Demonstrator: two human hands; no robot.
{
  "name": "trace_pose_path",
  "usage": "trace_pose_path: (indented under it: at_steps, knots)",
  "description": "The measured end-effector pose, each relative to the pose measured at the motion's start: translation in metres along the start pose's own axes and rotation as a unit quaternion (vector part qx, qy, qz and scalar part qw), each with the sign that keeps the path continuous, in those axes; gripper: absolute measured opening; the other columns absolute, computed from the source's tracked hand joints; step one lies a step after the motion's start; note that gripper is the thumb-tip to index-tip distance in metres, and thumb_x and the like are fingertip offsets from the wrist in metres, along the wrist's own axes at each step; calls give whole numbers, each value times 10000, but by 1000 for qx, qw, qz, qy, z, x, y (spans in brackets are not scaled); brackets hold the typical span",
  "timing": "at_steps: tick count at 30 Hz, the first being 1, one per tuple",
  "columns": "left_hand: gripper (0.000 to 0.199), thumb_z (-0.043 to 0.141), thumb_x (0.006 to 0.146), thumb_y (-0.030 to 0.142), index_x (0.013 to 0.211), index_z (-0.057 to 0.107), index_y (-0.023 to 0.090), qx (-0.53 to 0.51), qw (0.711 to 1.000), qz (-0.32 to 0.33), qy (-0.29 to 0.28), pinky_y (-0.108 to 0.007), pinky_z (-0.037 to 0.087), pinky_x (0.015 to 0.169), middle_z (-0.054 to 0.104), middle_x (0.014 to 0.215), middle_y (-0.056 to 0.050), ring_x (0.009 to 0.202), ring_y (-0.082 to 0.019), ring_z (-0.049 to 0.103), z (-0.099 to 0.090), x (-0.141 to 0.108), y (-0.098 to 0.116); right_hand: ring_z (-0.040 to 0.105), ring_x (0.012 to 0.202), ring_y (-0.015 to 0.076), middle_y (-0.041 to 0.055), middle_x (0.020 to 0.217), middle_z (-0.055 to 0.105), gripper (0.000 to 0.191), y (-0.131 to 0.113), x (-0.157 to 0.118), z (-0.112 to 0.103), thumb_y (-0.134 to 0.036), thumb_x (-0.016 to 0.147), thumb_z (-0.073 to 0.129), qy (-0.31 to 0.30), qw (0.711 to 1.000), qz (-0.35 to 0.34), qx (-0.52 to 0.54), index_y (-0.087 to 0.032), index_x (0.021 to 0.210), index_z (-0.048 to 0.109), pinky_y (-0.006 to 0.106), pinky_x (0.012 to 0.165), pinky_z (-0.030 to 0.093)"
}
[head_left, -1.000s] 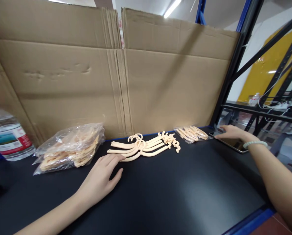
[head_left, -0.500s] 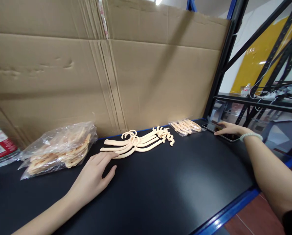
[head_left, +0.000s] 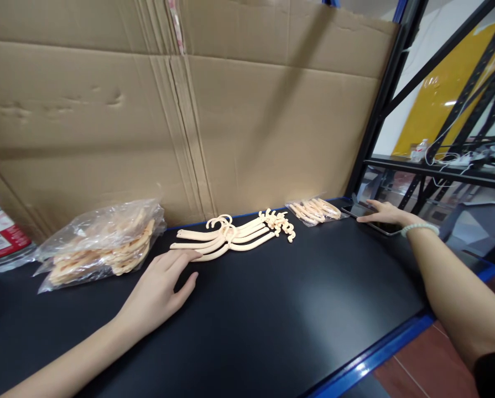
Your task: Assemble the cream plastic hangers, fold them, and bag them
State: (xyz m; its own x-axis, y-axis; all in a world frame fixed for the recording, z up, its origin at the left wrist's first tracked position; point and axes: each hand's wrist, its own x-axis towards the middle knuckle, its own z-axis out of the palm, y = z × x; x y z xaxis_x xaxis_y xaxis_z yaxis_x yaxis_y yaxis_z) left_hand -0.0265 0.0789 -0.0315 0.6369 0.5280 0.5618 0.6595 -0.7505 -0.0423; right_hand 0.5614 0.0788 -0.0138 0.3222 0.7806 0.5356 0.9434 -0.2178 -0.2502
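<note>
Several cream plastic clothes hangers [head_left: 251, 245] lie in an overlapping row on the black tabletop, hooks toward the cardboard. A heap of small curly cream pieces [head_left: 277, 221] is at their right ends. My left hand [head_left: 164, 282] rests on the table, fingers stretched and thumb apart, its fingertips at the left end of the nearest hanger. Far to the right, my right hand [head_left: 383, 213] lies with fingers spread over a dark phone [head_left: 386, 228], which it partly hides. Whether the fingers press on the phone's screen I cannot tell.
A clear bag of cream hanger-like parts [head_left: 106, 243] lies at the left, beside a large labelled bottle [head_left: 2, 237]. A smaller bag of cream pieces [head_left: 313, 211] lies near the phone. Cardboard [head_left: 272, 127] walls the back; a black metal rack [head_left: 438, 168] stands at the right.
The view has tilted and shifted slightly, so the tabletop things sit a little higher. My right hand has moved slightly left over the phone. My left hand has hardly moved.
</note>
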Motion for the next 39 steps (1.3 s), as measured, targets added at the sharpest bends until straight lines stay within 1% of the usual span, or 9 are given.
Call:
trace_pose_path:
  at_steps: [2, 4, 7, 9, 12, 16, 25, 31, 39]
  knots:
    - [260, 463, 900, 258, 1147, 525, 206, 2, 1000, -1, -7, -414, 467, 914, 653, 1126, -86, 1069, -264, 595, 0, 0, 0, 635, 900, 324, 276, 965, 662, 406, -24, 2, 2, -273, 705, 715, -3, 1000, -24, 4, -15, 1017, 682, 389, 762, 464]
    - [274, 468, 894, 254, 1155, 527, 196, 3, 1000, -2, -10, -415, 465, 920, 641, 1144, -93, 1083, -268, 584, 0, 1, 0, 586, 1064, 328, 257, 1121, 627, 401, -61, 0, 11, -244, 791, 610, 1, 996, -80, 30, -37, 1134, 635, 420, 892, 435]
    - [295, 476, 888, 267, 1164, 527, 179, 5, 1000, -8, -14, -425, 459, 939, 613, 1183, -111, 1116, -277, 562, 0, 1, 0, 594, 1050, 247, 117, 1108, 667, 296, -128, -10, 31, -271, 862, 549, -33, 973, -211, 84, -164, 1115, 659, 378, 943, 427]
    - [312, 477, 888, 279, 1177, 523, 172, 6, 1000, -13, -21, -433, 455, 953, 602, 1201, -118, 1133, -280, 553, 0, 0, 0, 593, 1020, 218, 67, 1073, 682, 264, -167, -19, 44, -295, 856, 594, -59, 949, -288, 114, -210, 1093, 672, 344, 923, 439]
    - [329, 473, 888, 294, 1189, 521, 169, 0, 999, -20, -31, -439, 453, 967, 608, 1208, -117, 1142, -285, 556, 0, 1, -1, 580, 949, 208, 62, 973, 681, 171, -197, -28, 57, -249, 886, 577, -74, 924, -348, 137, -210, 983, 712, 336, 871, 446]
    - [331, 465, 889, 307, 1182, 526, 164, -6, 999, -27, -37, -445, 459, 963, 624, 1192, -122, 1128, -287, 570, 1, 3, -1, 553, 882, 215, 82, 907, 649, 192, -198, -31, 64, -181, 911, 542, -70, 916, -369, 142, -196, 932, 733, 344, 802, 444]
    - [356, 466, 888, 373, 1163, 561, 169, -11, 998, -35, -43, -428, 487, 935, 654, 1147, -121, 1080, -285, 608, 0, 6, -1, 530, 803, 209, 73, 789, 614, 199, -196, -26, 79, -185, 919, 552, -35, 919, -365, 142, -179, 866, 743, 327, 727, 426]
    - [350, 453, 901, 386, 1144, 562, 159, 3, 999, -28, -44, -447, 484, 932, 658, 1127, -134, 1076, -289, 609, 3, 4, -5, 528, 812, 204, 76, 841, 605, 175, -196, -29, 82, -187, 911, 564, 5, 916, -365, 166, -174, 860, 731, 323, 735, 436]
    - [337, 448, 903, 395, 1118, 574, 168, 0, 998, -29, -48, -449, 485, 916, 667, 1115, -124, 1059, -289, 614, 1, 4, -4, 518, 771, 196, 68, 814, 561, 210, -193, -27, 77, -225, 928, 522, 93, 919, -303, 233, -198, 900, 729, 319, 694, 428]
